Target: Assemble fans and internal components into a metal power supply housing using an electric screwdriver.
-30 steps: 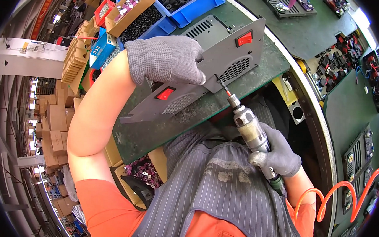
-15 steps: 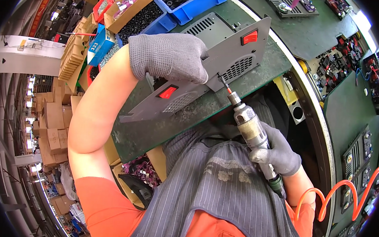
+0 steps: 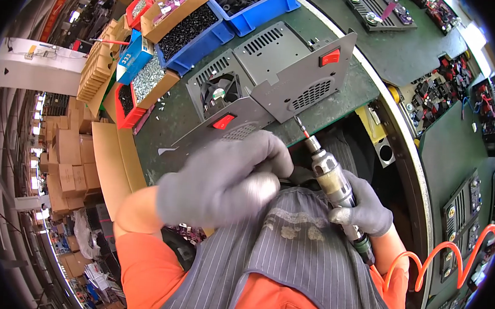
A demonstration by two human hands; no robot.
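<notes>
In my right hand (image 3: 369, 210) is a pneumatic screwdriver (image 3: 332, 179), its fingers wrapped round the body. The bit points up at the lower edge of a grey metal panel and appears just apart from it. My gloved left hand (image 3: 223, 178) is in front of the panels, blurred by motion. Its fingers are curled toward the thumb; anything between them is hidden. Two grey metal housings stand on the green bench: the right one (image 3: 279, 51) has a red rocker switch (image 3: 330, 57) and a vent grille, the left one (image 3: 230, 63) a black fan (image 3: 214, 93) and another red switch (image 3: 223, 122).
Blue bins of black parts (image 3: 189, 40) stand at the back left, beside a carton of silver screws (image 3: 150, 80) and a red bin (image 3: 127, 107). An orange coiled hose (image 3: 451, 246) hangs at the right. The bench's near edge (image 3: 329, 117) lies below the right housing.
My left hand has left the panel and moved down toward me. The screwdriver has dropped slightly, its bit now away from the hole area. The housings stand nearly where they were.
</notes>
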